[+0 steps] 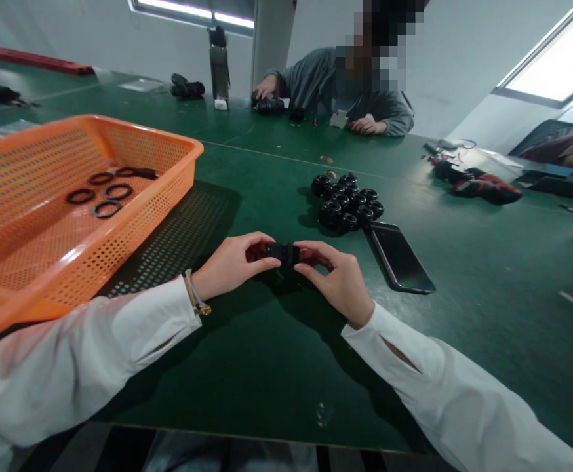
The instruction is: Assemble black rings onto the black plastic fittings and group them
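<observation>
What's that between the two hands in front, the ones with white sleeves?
A small black part, pinched by the left hand at one end and the right hand at the other, seen in the head view.

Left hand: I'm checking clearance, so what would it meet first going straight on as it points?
Beyond the small black roughly cylindrical part it holds, the left hand would probably meet the right hand first; depth is unclear.

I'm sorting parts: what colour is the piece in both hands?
The piece is black, best seen in the head view.
</observation>
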The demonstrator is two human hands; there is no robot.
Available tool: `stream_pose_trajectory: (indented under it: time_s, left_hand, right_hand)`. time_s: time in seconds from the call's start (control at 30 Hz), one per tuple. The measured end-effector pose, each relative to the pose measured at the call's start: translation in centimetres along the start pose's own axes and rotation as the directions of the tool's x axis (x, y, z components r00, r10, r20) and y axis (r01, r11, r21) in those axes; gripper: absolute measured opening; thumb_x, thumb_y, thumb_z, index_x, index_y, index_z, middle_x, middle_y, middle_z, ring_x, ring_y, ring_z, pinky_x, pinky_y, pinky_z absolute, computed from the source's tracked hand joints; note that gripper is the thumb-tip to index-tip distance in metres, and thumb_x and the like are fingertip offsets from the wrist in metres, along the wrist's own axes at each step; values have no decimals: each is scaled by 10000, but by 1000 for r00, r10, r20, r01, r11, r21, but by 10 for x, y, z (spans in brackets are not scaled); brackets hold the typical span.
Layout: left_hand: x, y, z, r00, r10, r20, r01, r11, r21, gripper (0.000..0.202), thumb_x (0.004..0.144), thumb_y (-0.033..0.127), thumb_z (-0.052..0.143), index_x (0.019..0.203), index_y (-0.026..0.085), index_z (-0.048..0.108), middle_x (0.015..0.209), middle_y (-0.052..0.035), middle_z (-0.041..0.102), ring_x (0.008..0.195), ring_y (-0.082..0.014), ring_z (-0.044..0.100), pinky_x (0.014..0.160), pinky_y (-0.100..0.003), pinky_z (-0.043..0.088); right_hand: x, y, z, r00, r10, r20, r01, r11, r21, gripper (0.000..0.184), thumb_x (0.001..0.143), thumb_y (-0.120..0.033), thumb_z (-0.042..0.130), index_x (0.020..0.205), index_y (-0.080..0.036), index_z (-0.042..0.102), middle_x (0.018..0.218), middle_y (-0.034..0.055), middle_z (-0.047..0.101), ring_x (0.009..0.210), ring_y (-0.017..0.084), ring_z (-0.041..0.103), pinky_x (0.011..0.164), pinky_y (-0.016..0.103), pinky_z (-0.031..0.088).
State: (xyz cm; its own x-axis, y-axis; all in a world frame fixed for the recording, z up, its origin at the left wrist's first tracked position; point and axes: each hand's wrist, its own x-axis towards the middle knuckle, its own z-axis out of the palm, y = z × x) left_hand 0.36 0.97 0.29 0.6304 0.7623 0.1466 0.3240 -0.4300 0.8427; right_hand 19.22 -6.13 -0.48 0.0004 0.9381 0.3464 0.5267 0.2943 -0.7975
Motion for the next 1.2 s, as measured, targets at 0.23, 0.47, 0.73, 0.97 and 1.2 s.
stream_pose_trajectory:
  time_s: [0.23, 0.47, 0.73, 0.97, 1.2]
  left_hand:
    - [1, 0, 0, 1000, 0, -10, 0, 1000, -27, 353, 728, 412, 616, 943, 133, 632, 808, -28, 668, 699, -158, 588, 626, -256, 447]
    - [1, -1, 1, 1000, 6, -13, -6, 1000, -15, 349, 726, 411, 623, 947, 140, 638, 791, -23, 663, 687, -156, 581, 618, -256, 446]
    - [1, -1, 2, 1000, 19, -4, -19, 1000, -3, 345, 741, 416, 609, 954, 145, 633, 802, -24, 660, 694, -157, 581, 622, -257, 445]
    - [0, 0, 2, 1000, 11, 0, -11, 1000, -8, 343, 739, 417, 604, 945, 144, 629, 799, -24, 657, 699, -159, 581, 628, -258, 446]
    - [0, 0, 1, 1000, 6, -2, -6, 1000, 8, 350, 744, 426, 599, 950, 146, 630, 797, -26, 655, 696, -163, 581, 623, -262, 447]
  right_hand:
    - [-1, 2, 0, 1000, 18, 16, -18, 998, 59, 345, 697, -231, 695, 1034, -163, 683, 863, 49, 735, 768, 183, 692, 747, 332, 571]
    - [1, 4, 0, 999, -23, -48, 21, 999, -40, 275, 715, -215, 672, 987, -223, 714, 935, 41, 726, 796, 182, 673, 696, 322, 565]
    - [0, 0, 0, 998, -22, -58, 21, 999, -25, 352, 704, -183, 678, 1054, -218, 665, 912, 34, 710, 767, 165, 650, 750, 333, 551]
    - [0, -1, -1, 999, -30, -41, 28, 998, -51, 254, 723, -207, 668, 975, -204, 691, 873, 35, 718, 747, 168, 653, 733, 333, 551]
    - [0, -2, -1, 999, -26, -44, 23, 998, -59, 255, 733, -234, 666, 983, -204, 705, 852, 40, 721, 729, 173, 656, 715, 331, 552]
